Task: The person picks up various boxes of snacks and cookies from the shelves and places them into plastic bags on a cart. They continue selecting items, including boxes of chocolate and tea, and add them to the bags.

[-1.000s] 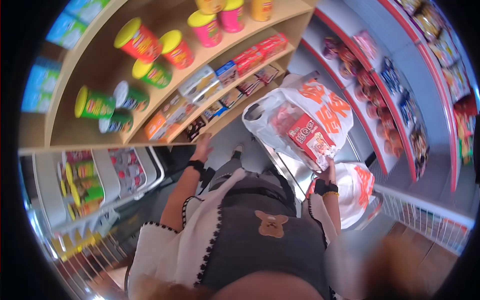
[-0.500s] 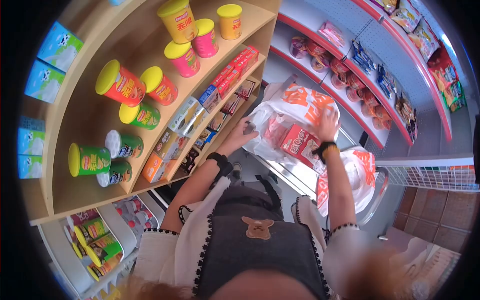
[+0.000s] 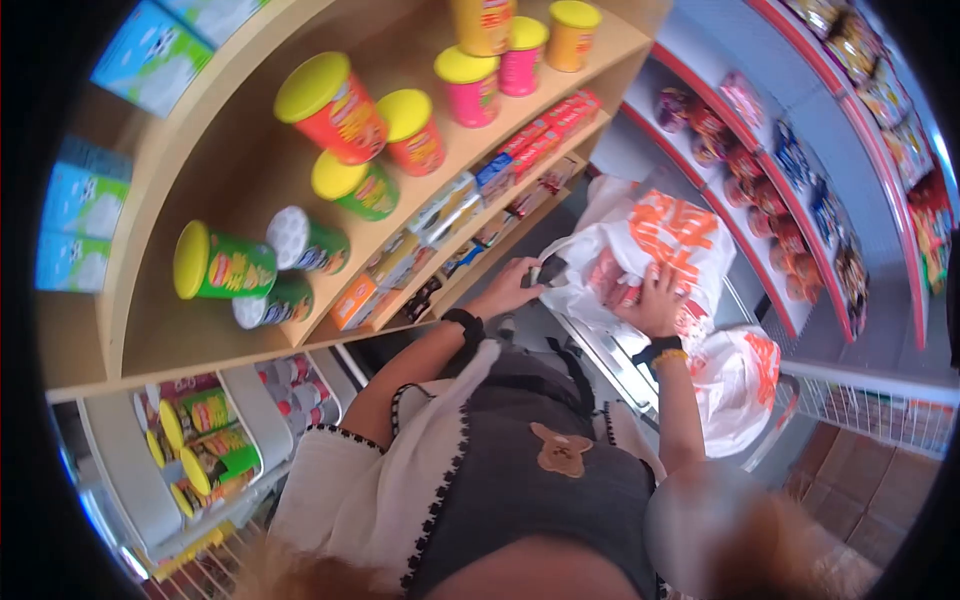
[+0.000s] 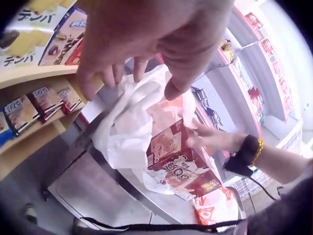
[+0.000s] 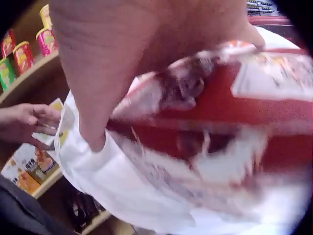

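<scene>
A white plastic bag with orange lettering sits with its mouth towards me. In it lies a red snack box with white lettering, partly covered by my right hand in the head view. My right hand rests on the box with its fingers spread, and the right wrist view shows thumb and fingers wide apart over the red packaging. At the bag's left edge is my left hand. Its fingers reach loosely towards the white plastic, thumb apart from them in the left wrist view.
A second white bag stands nearer me on the metal cart. To the left, a wooden shelf carries snack canisters and boxes. Red-edged shelves with packaged snacks line the right, above a white wire basket.
My right hand moved from the box's near end, past the bag's lettering, and back onto the box. My left hand came from beside the wooden shelf to the bag's left edge.
</scene>
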A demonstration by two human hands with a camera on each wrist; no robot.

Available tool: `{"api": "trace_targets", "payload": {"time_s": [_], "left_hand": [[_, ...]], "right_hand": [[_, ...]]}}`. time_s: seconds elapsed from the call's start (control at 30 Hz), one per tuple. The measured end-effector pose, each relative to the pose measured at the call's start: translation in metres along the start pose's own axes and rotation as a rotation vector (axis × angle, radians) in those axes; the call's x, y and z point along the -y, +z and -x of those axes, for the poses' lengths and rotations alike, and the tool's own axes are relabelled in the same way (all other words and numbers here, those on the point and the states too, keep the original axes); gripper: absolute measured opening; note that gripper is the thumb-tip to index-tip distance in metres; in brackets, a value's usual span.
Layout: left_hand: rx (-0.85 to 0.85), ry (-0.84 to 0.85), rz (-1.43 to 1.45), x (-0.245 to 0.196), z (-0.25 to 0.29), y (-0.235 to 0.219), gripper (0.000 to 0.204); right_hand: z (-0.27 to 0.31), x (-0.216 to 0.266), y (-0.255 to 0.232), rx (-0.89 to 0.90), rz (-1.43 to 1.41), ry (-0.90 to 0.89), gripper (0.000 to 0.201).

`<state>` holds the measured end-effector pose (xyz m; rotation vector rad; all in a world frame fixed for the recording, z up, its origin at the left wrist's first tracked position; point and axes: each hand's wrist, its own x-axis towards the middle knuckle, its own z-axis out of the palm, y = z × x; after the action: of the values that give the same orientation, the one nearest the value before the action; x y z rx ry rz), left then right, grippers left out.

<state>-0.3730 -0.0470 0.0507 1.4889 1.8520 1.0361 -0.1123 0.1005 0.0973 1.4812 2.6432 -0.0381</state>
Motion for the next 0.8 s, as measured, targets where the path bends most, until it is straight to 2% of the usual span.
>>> {"api": "trace_targets", "payload": {"time_s": [0.07,0.1,0.17,0.23,0.27,0.33,0.37,0.43,0.47,0.53,0.57,0.6,0.67,0.7,0.77,0.8], "left_hand": [[0.108,-0.34,0.431,0.019,0.017,-0.021,0.038],[0.076,-0.349,0.393,0.04,0.03,-0.03,0.034],[0.1,-0.556,0.36,0.065,0.062,-0.057,0.038],[-0.188,-0.764,0.449,0.079,0.105,-0.07,0.039],[-0.214,-0.782,0.449,0.081,0.124,-0.076,0.039],[-0.481,-1.017,0.552,0.07,0.153,-0.097,0.044],[-0.504,-1.027,0.552,0.069,0.167,-0.103,0.044],[-0.79,-1.144,0.691,0.067,0.187,-0.109,0.056],[-0.809,-1.148,0.697,0.075,0.193,-0.107,0.056],[-1.221,-0.922,0.925,0.094,0.194,-0.106,0.072],[-1.185,-0.887,0.993,0.098,0.193,-0.109,0.082],[-1.19,-0.89,0.997,0.087,0.185,-0.115,0.082],[-1.241,-1.035,1.015,0.059,0.164,-0.126,0.09],[-1.237,-1.034,1.019,0.06,0.163,-0.127,0.09],[-1.188,-0.957,1.253,0.064,0.16,-0.131,0.095],[-1.25,-1.167,1.313,0.083,0.162,-0.135,0.094]], "right_hand": [[0.0,-0.003,0.001,-0.001,-0.033,0.033,0.099],[0.002,-0.006,-0.007,0.03,-0.066,0.019,0.099],[0.003,-0.015,-0.01,0.056,-0.074,0.031,0.102],[0.003,-0.027,-0.011,0.075,-0.074,0.037,0.104],[0.006,-0.033,-0.011,0.087,-0.086,0.029,0.104],[0.006,-0.044,-0.001,0.111,-0.044,0.055,0.106],[0.005,-0.048,0.002,0.122,-0.046,0.044,0.108],[0.003,-0.051,0.002,0.132,-0.042,0.016,0.109],[0.0,-0.051,0.001,0.159,-0.048,0.027,0.11],[-0.003,-0.046,-0.003,0.185,-0.049,0.029,0.112],[-0.004,-0.043,-0.007,0.204,-0.043,0.039,0.111],[-0.003,-0.042,-0.008,0.223,-0.038,0.053,0.111],[-0.003,-0.041,-0.009,0.218,-0.034,0.053,0.112],[-0.002,-0.041,-0.008,0.211,-0.035,0.059,0.112],[-0.001,-0.043,-0.002,0.2,-0.039,0.058,0.112],[0.0,-0.045,-0.001,0.192,-0.046,0.054,0.112]]}}
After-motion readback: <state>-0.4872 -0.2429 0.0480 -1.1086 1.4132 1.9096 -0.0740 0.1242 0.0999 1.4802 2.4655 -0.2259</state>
